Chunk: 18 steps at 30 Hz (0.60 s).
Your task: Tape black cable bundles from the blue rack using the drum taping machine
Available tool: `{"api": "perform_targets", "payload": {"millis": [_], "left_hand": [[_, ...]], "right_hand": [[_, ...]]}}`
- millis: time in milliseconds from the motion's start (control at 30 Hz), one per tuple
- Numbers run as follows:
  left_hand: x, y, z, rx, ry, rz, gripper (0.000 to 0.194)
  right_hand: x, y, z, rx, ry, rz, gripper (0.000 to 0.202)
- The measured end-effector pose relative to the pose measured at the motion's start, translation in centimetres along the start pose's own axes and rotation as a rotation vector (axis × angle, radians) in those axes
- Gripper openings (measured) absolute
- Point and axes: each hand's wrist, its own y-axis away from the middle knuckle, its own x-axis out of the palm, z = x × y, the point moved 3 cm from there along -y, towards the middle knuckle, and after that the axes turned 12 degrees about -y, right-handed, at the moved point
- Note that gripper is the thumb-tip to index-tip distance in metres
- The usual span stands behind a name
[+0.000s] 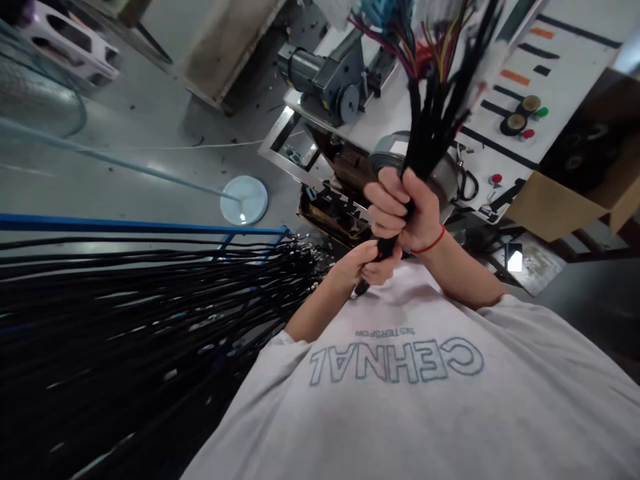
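Observation:
A thick bundle of wire harnesses [425, 133] in black sleeving runs up in front of my chest. Coloured red, yellow and dark wires fan out at its far end, where the picture is partly blurred. My right hand [407, 210], with a red string at the wrist, is wrapped around the middle of the bundle. Just below it, my left hand [373, 263] grips the lower part of the same bundle with fingers closed. A short black end sticks out beneath the left hand, close to my white shirt [400, 413].
On my left, many long black harnesses hang along a blue rack [150, 227]. Ahead stands a white worktable [500, 120] with a motor unit [325, 73] and push buttons. A cardboard box [555, 207] is at right. A round pale base [244, 200] with a pole stands on the floor.

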Motion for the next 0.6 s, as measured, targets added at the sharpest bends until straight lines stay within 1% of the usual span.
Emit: {"api": "perform_targets", "payload": {"millis": [33, 67, 100, 200, 233, 267, 300, 333, 400, 500, 567, 600], "left_hand": [[0.1, -0.7, 0.0, 0.023, -0.021, -0.03, 0.059], [0.0, -1.3, -0.1, 0.054, -0.081, -0.094, 0.056], [-0.2, -1.9, -0.1, 0.092, -0.183, -0.187, 0.052], [-1.3, -2.6, -0.6, 0.224, -0.634, -0.546, 0.036], [-1.6, -2.6, -0.7, 0.255, -0.782, -0.638, 0.033], [-1.8, -2.5, -0.8, 0.272, -0.907, -0.702, 0.03], [-2.0, -2.3, -0.8, 0.276, -0.999, -0.741, 0.03], [-2.1, -1.9, -0.7, 0.269, -1.059, -0.75, 0.03], [-2.4, -1.0, -0.4, 0.212, -1.086, -0.677, 0.035], [-3.1, 1.2, -0.2, 0.059, -0.98, -0.485, 0.043], [-3.8, 3.0, -0.6, -0.061, -0.932, -0.363, 0.045], [-4.0, 3.9, -0.9, -0.13, -0.926, -0.284, 0.046]], "right_hand": [[0.1, 0.0, -0.4, -0.016, 0.02, -0.04, 0.058], [0.0, -0.1, -0.6, -0.059, 0.054, -0.106, 0.058], [-0.3, -0.2, -0.6, -0.13, 0.099, -0.19, 0.058], [-1.9, -0.7, -0.7, -0.386, 0.233, -0.43, 0.06], [-2.5, -0.8, -0.8, -0.452, 0.262, -0.487, 0.059], [-3.1, -0.9, -0.7, -0.497, 0.289, -0.526, 0.056], [-3.6, -0.9, -0.5, -0.528, 0.316, -0.547, 0.052], [-4.0, -0.8, 0.0, -0.548, 0.34, -0.554, 0.049], [-4.7, -0.4, 1.7, -0.547, 0.331, -0.561, 0.046], [-5.2, 1.0, 4.6, -0.447, 0.17, -0.595, 0.039], [-5.4, 2.2, 5.0, -0.361, 0.121, -0.595, 0.036], [-5.6, 2.8, 4.4, -0.315, 0.139, -0.586, 0.034]]}}
